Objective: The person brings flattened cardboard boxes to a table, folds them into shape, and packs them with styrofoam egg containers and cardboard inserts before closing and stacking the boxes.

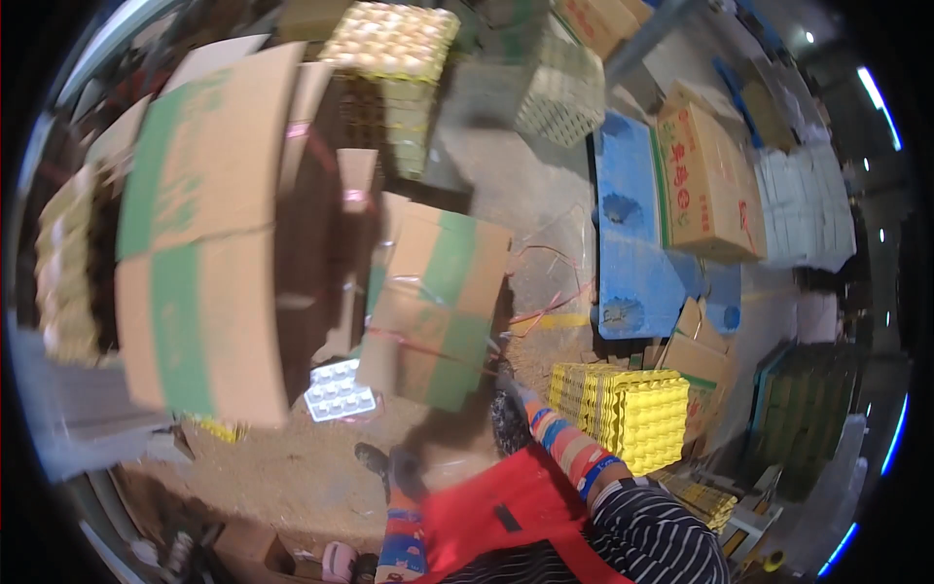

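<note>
My right hand (pixel 509 419), in a dark speckled glove below a patterned sleeve, is beside the lower right corner of a flat-topped brown carton (pixel 449 302). Green bands and pinkish straps cross that carton. Whether my fingers touch it or a strap cannot be made out. Lower down, my left hand (pixel 404 475) hangs over the floor, dark-gloved and smeared by motion, its fingers unclear. A red apron (pixel 496 506) spreads between my arms. Between the cartons lies a white moulded tray (pixel 339 390) with rounded cups.
A tall green-banded carton (pixel 209 234) stands at left, blurred. Behind it rises a stack of egg trays filled with eggs (pixel 389 41). To the right are yellow egg trays (pixel 647 419), a blue pallet (pixel 623 234) and a carton (pixel 705 180) on it. Loose pink strapping (pixel 555 302) lies on the floor.
</note>
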The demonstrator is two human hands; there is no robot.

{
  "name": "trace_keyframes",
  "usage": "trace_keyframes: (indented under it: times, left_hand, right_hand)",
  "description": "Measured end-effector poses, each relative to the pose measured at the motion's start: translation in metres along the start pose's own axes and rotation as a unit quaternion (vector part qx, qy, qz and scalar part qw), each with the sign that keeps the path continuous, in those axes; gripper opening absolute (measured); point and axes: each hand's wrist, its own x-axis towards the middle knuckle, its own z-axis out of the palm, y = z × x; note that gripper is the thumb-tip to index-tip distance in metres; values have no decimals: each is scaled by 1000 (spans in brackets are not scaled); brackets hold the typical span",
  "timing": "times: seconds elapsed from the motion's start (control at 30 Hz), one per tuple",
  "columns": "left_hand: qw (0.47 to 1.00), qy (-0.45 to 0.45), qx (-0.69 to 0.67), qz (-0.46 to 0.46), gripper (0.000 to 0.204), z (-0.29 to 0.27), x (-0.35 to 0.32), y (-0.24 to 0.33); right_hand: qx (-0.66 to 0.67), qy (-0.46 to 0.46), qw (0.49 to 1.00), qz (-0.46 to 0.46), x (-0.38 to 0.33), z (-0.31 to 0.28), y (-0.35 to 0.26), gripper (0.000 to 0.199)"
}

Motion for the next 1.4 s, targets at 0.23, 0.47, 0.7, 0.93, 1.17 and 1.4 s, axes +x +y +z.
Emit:
trace_keyframes:
  times: [0.23,0.47,0.7,0.93,1.17,1.4]
  left_hand:
    - [747,213,-500,-383,79,90,137,-60]
    - [687,203,-661,-222,64,133,188,-85]
    - [661,159,-705,-202,64,132,181,-68]
    - [700,225,-644,-211,62,112,138,-78]
    - [808,314,-423,-264,57,106,170,-32]
    - [709,186,-612,-296,57,98,113,-99]
  right_hand:
    - [-419,155,798,-406,245,-27,-179,55]
    - [-223,-221,949,-29,326,9,-366,46]
    - [-226,-244,938,-100,294,-33,-301,47]
    - [-49,-328,944,-7,292,-86,-130,53]
    - [-198,-235,939,-156,263,-76,-162,69]
    - [-209,-272,934,-96,223,-82,-228,68]
